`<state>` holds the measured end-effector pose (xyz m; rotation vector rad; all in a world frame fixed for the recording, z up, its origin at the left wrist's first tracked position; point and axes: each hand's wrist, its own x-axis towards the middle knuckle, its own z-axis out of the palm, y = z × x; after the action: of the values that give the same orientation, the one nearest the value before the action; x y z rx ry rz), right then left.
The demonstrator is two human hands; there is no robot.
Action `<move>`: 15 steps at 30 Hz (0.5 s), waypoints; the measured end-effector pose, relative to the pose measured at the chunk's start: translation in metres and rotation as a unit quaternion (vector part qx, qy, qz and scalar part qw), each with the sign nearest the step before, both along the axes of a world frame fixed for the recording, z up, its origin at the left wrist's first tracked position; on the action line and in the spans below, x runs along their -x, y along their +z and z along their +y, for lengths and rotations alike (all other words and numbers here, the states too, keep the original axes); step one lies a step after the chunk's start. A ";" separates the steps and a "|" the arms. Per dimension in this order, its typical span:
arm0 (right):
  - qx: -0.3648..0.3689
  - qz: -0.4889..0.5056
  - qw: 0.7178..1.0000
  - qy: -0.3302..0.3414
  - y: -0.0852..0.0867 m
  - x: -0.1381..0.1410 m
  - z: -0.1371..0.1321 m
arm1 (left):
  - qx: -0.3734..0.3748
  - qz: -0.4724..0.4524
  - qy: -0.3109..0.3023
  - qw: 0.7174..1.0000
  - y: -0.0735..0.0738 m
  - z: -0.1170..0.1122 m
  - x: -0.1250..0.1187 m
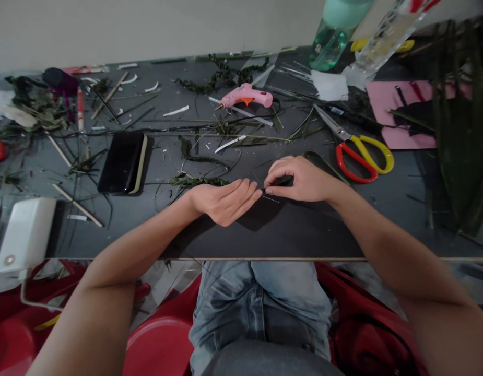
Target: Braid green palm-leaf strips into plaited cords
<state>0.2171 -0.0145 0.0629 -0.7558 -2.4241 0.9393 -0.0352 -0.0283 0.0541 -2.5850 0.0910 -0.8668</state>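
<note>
Over the near part of the grey table, my left hand (227, 202) and my right hand (298, 177) meet almost fingertip to fingertip. A thin dark green leaf strip (288, 181) runs between them; both hands pinch it, and most of it is hidden by the fingers. Behind my left wrist lies a braided green leaf piece (182, 180), partly covered by the hand. A shorter curled leaf braid (198, 156) rests just beyond it. Scissors (354, 149) with one red and one yellow handle lie to the right of my right hand, blades partly apart.
A pink glue gun (247, 96) lies further back, near a green bottle (335, 36). On the left are a black phone (121, 162) and a white power bank (27, 230) with a cable. Large leaves (460, 136) cover the right side beside a pink sheet (386, 112). Scraps litter the table.
</note>
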 end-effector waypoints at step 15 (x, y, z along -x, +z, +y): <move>-0.028 0.014 0.999 0.023 -0.005 0.002 0.000 | 0.000 0.012 0.016 1.000 -0.003 0.001 0.003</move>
<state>0.2151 -0.0148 0.0576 -0.6665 -2.4428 0.8880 -0.0385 -0.0275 0.0509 -2.5888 0.0561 -0.8254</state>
